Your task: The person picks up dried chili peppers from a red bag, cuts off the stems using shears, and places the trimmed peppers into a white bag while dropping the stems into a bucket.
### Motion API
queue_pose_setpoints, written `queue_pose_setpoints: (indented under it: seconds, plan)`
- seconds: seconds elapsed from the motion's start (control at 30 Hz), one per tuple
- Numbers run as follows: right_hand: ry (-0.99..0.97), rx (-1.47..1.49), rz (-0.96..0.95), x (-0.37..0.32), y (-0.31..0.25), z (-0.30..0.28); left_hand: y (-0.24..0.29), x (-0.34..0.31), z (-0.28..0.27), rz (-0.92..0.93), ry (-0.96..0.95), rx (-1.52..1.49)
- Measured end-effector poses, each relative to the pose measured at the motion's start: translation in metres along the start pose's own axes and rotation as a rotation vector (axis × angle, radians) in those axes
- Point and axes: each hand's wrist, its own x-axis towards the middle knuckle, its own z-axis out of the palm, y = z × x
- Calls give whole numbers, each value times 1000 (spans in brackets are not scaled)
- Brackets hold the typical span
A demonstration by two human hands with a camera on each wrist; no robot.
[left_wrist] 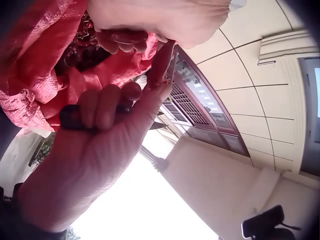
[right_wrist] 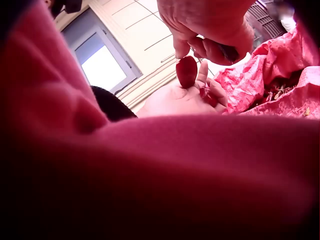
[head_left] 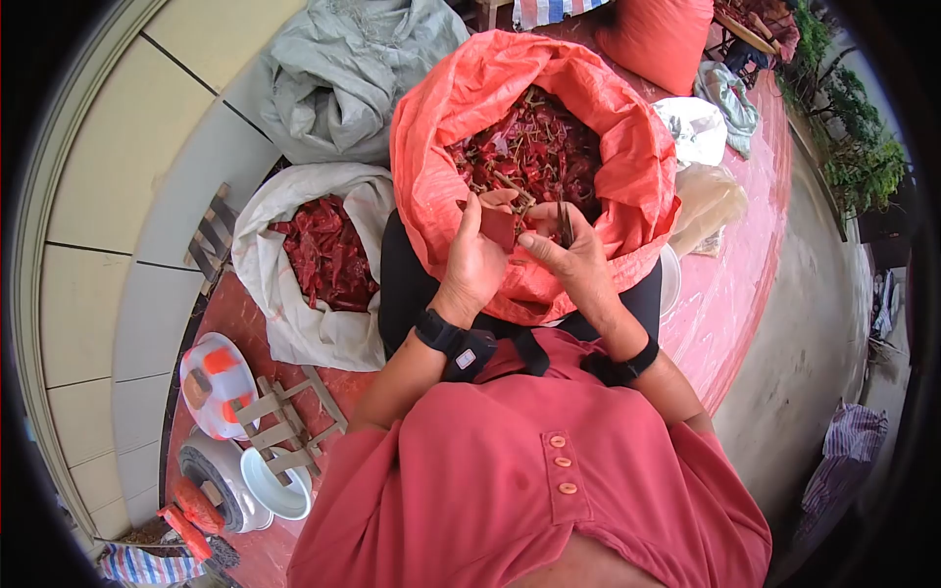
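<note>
Both hands meet over a coral-red woven sack of dried red chili peppers mixed with stalks. My left hand holds a red chili pepper in its curled fingers, palm turned up. My right hand grips dark-handled scissors in its curled fingers, the pointed tips standing out beyond the hand in the left wrist view. Its thumb meets a broad, flat red chili pepper that spans the gap between the hands. Much of the right wrist view is covered by red cloth.
A white sack of red chilies stands at left, with a grey sack behind it. A patterned basin, a pale blue bowl and a slatted wooden stool lie lower left. A filled red sack stands at the back.
</note>
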Motion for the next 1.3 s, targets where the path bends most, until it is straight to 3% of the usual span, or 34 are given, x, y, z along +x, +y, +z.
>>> queue_pose_setpoints:
  seconds: [0.17, 0.2, 0.23, 0.3, 0.4, 0.5, 0.57, 0.8, 0.87, 0.97, 1.03, 1.23, 1.3]
  plan:
    - [31, 50, -167, 10, 28, -7, -6, -6, 7, -8, -44, 198]
    - [49, 197, -97, 9, 26, -7, -5, -7, 6, 9, -33, 349]
    - [83, -16, -87, 4, 11, -10, -2, -8, 4, 55, 90, 552]
    - [147, -57, -182, 6, 16, -18, 4, -14, 4, 94, 225, 631]
    - [126, -120, -179, 8, 17, -23, 18, -21, 16, 683, -22, 1491]
    - [55, -205, -190, 4, 17, -24, 17, -25, 33, 619, -205, 1737]
    - [-17, -109, -173, 2, 10, -17, 16, -22, 33, 517, -276, 1767]
    - [83, -577, -338, -9, -4, -14, 3, -22, 22, 409, -162, 1822]
    - [85, -360, -205, -13, -16, -11, -1, -25, 27, 455, -117, 1909]
    - [-24, 38, -41, -9, -10, -23, 3, -26, 33, 742, -172, 1864]
    - [-156, 269, 62, -4, -11, -33, 5, -27, 35, 718, -203, 1783]
    - [172, 150, -72, -12, -9, -56, 13, -28, 45, 796, -267, 1658]
    - [360, 123, -166, -18, -10, -71, 17, -28, 46, 859, -269, 1660]
